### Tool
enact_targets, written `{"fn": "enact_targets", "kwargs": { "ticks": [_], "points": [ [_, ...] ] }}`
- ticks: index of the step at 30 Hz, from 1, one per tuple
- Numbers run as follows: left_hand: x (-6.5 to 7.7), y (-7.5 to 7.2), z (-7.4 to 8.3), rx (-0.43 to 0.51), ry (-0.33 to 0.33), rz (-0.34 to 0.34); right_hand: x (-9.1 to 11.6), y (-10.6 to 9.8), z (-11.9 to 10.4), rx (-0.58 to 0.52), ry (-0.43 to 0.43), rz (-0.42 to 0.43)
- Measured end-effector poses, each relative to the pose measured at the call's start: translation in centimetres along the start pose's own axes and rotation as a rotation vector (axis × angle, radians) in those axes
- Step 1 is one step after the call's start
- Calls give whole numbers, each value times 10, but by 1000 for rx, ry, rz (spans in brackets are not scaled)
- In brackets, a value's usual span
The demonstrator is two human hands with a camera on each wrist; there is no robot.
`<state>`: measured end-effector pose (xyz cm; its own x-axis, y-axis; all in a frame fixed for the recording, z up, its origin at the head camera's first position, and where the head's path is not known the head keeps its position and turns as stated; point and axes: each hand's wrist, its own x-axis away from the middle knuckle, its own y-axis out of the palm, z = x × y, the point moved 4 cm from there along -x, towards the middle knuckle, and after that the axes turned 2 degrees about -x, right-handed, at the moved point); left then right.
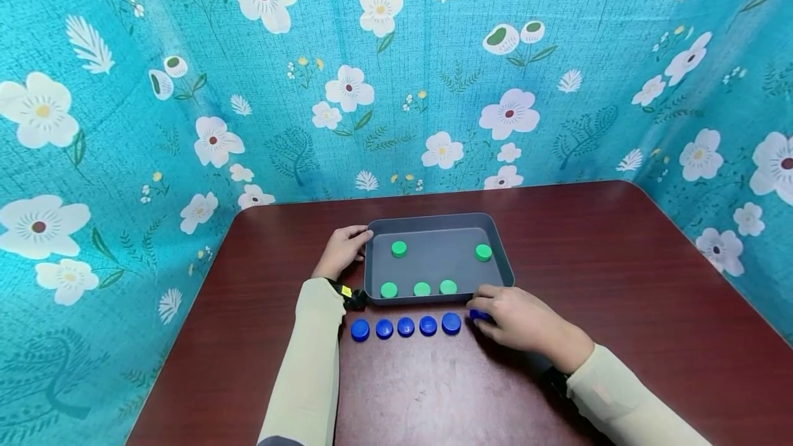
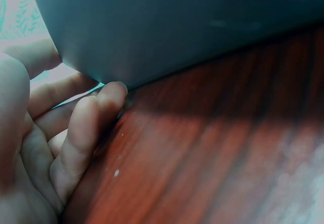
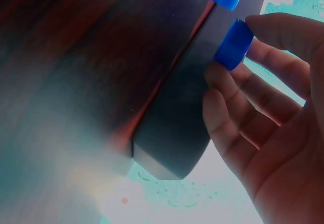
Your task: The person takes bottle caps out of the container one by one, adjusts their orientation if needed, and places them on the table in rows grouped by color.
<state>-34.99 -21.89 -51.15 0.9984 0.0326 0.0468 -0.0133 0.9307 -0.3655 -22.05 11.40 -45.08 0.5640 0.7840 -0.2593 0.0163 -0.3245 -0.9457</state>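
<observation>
A shallow grey tray (image 1: 438,263) lies on the table with several green bottle caps (image 1: 422,289) inside it. My left hand (image 1: 341,251) holds the tray's left side, its fingers round the wall near the far corner; in the left wrist view the fingertips (image 2: 119,90) meet the tray's lower edge. My right hand (image 1: 517,316) is by the tray's near right corner. Between thumb and fingers it pinches a blue bottle cap (image 3: 234,44), mostly covered by the hand in the head view. Several other blue bottle caps (image 1: 405,327) form a row along the tray's near side.
The dark red-brown table (image 1: 607,253) extends to both sides of the tray. Behind and beside it hangs a turquoise flowered cloth (image 1: 409,115). A black strap with a small device (image 1: 350,294) is on the left wrist, close to the tray's near left corner.
</observation>
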Motion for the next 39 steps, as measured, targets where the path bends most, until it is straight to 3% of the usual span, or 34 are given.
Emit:
{"fn": "enact_targets", "kwargs": {
  "ticks": [24, 39],
  "points": [
    [0, 0, 2, -5, -30, -5, 0, 7, 2, 30, 49, -90],
    [0, 0, 2, -5, -18, -2, -1, 6, 0, 24, 40, -100]
  ]
}}
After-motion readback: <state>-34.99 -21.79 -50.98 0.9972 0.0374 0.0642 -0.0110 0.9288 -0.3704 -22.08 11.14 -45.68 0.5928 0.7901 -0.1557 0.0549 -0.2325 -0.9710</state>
